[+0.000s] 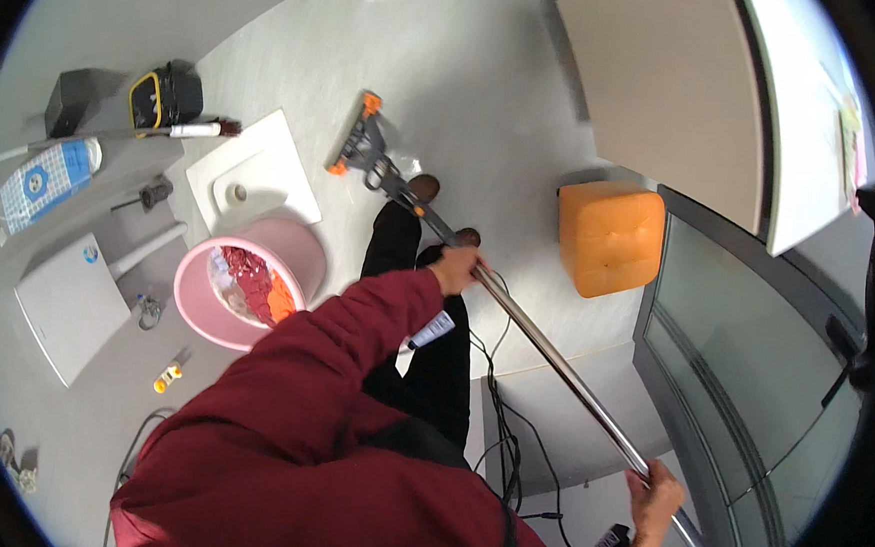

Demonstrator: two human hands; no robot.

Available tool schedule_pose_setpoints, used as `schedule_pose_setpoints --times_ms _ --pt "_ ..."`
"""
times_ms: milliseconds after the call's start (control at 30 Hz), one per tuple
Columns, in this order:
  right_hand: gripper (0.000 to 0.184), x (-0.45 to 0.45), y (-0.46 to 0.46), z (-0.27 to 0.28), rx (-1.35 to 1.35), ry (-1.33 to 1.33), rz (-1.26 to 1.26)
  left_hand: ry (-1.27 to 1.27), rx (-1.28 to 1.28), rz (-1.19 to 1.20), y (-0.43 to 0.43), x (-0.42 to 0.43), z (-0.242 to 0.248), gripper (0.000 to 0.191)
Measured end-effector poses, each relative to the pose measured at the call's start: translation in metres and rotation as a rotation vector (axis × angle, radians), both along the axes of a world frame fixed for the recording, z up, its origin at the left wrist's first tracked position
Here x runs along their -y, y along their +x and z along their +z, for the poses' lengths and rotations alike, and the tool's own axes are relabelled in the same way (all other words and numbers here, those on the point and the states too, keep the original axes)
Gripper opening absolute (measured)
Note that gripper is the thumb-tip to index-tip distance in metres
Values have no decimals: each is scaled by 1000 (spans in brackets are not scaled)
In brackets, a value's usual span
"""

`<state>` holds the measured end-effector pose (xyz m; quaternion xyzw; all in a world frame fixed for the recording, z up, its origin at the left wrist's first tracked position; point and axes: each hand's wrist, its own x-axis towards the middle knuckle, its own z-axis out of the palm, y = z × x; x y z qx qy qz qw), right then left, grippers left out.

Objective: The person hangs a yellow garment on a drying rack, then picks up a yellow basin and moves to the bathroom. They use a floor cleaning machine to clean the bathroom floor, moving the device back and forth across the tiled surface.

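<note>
A mop (553, 351) with a shiny metal pole runs slantwise across the view. My left hand (459, 270) grips it low, near where the grey plastic section begins. Higher up, close to the orange-tipped end, my right hand (655, 505) is wrapped around the pole. The grey mop head (359, 137) with orange end clips is down by the floor, just beyond my shoes (423, 188). Whether it touches the floor I cannot tell. A strapped device (609, 543) is at my right wrist, and another small device (432, 331) shows below my left forearm.
On the left, a pink bucket (202, 319) holding cloths stands by a white squat toilet (294, 163). A black bin (181, 96) is beyond. To the right are an orange stool (612, 239), a cabinet (667, 84) and a glass sliding door (735, 314). Cables (506, 443) hang near my legs.
</note>
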<state>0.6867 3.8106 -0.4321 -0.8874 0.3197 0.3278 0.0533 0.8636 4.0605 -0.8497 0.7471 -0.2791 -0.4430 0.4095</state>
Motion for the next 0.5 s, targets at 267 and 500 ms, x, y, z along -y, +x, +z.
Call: schedule_pose_setpoints --times_ms 267,500 --pt "35 18 -78 71 -62 -236 -300 -77 -97 -262 -57 98 36 17" --pt "27 -50 -46 -20 130 -29 -399 -154 252 -279 99 95 -19 15"
